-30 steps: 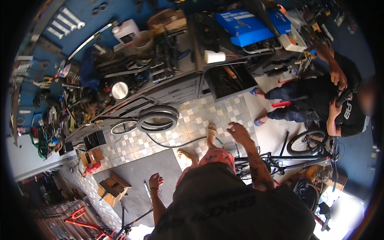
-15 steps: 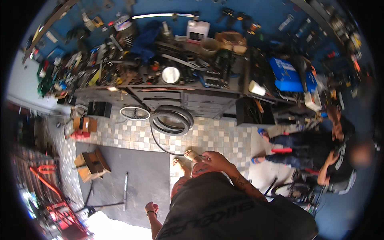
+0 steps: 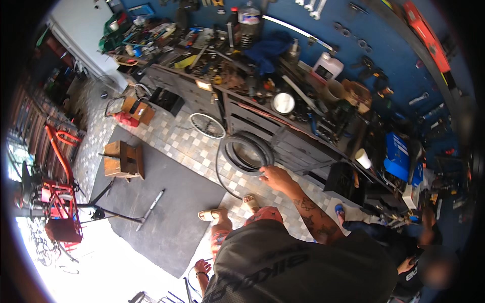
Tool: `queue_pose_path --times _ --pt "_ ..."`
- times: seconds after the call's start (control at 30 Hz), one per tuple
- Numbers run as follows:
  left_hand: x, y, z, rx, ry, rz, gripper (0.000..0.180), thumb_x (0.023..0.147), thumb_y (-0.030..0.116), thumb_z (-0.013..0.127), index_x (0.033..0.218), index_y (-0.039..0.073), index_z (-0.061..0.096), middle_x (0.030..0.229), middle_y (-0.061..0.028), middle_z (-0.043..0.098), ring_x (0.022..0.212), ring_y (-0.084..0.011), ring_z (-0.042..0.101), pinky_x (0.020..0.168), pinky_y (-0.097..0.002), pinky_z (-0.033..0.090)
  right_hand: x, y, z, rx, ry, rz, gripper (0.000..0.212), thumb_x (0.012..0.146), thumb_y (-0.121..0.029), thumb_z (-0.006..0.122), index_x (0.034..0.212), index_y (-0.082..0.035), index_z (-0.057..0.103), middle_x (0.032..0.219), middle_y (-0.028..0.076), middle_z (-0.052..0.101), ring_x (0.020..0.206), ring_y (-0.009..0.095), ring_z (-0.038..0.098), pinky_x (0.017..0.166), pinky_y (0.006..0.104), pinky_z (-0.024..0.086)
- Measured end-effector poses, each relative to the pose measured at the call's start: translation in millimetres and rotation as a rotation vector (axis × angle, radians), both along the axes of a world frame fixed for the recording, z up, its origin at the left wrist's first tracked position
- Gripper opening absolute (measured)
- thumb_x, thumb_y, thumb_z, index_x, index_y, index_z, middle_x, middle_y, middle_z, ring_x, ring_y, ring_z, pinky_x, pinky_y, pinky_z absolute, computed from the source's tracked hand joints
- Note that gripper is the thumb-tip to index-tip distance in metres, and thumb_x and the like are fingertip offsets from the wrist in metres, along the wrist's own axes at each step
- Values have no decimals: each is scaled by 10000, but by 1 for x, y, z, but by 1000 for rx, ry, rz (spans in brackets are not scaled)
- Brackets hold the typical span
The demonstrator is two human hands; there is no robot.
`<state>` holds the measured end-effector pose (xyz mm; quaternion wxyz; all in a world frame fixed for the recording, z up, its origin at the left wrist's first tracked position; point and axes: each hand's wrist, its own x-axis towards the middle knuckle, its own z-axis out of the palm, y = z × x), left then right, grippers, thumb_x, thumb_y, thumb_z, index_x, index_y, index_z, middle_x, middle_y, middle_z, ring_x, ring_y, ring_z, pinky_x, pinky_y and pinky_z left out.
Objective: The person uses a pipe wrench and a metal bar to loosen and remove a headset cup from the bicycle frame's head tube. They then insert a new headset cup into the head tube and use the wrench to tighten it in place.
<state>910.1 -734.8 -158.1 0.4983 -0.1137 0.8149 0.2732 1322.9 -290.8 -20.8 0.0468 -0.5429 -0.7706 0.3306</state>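
Observation:
My right hand [image 3: 277, 179] reaches forward over the floor, its fingers drawn together at the front edge of a stack of black bicycle tires [image 3: 269, 151]. Whether something sits between its fingertips, or whether they touch the tires, cannot be made out. A thin black hoop [image 3: 217, 169] curves from the tires down to my right foot. Down at my left side hangs my left hand [image 3: 202, 266], a dark bracelet on its wrist. Its fingers are loosely bent and apart, with nothing seen in them. A thin curved line passes close to that hand.
A crowded workbench [image 3: 242, 101] runs along the blue tool wall. Beneath it stand a wheel rim [image 3: 207, 125] and dark bins [image 3: 339, 179]. A cardboard box [image 3: 124, 160] and a stand leg [image 3: 150, 209] occupy the grey mat [image 3: 172, 222]. Another person [image 3: 404, 237] is at right.
My view has turned, so the bench now slants down to the right. My right hand has moved forward from beside my foot to the tires. The left hand still hangs low.

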Motion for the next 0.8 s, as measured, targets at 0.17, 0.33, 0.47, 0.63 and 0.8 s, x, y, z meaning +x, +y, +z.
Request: queue_pose_path --times 0.17,0.33,0.47,0.63,0.8 --pt "-24 -28 -9 17 -17 208 298 1000 185 633 1270 62 612 931 -153 692 678 -287 709 541 -421 612 -141 -2 -15 -77 -94 306 365 947 -356 715 1155 -59 667 1061 227 720 982 428 711 868 534 567" --pt "-54 -55 -21 40 -38 367 283 1000 192 633 1254 70 608 881 -142 690 655 -270 698 530 -415 606 -295 -32 -4 -181 44 623 425 987 -372 692 1290 -78 641 1192 181 714 1141 379 678 960 476 541" --pt "-84 -73 -27 77 -57 486 271 1000 197 633 1241 76 604 842 -134 688 637 -256 689 520 -409 601 -392 -49 15 -199 26 714 426 993 -375 680 1279 -61 644 1203 178 709 1150 376 674 962 477 542" --pt "-128 -86 -35 103 -55 661 256 1000 203 632 1224 84 600 792 -124 686 613 -238 679 509 -403 594 -472 -65 16 -148 2 872 425 972 -371 689 1255 -56 652 1192 175 717 1147 375 681 962 482 549" --pt "-165 -83 -43 230 25 871 324 1011 218 647 1263 21 588 860 -133 704 637 -247 701 507 -374 598 -534 -75 13 -234 -174 1046 423 992 -340 656 1319 -71 663 1240 206 702 1170 396 672 996 478 530"
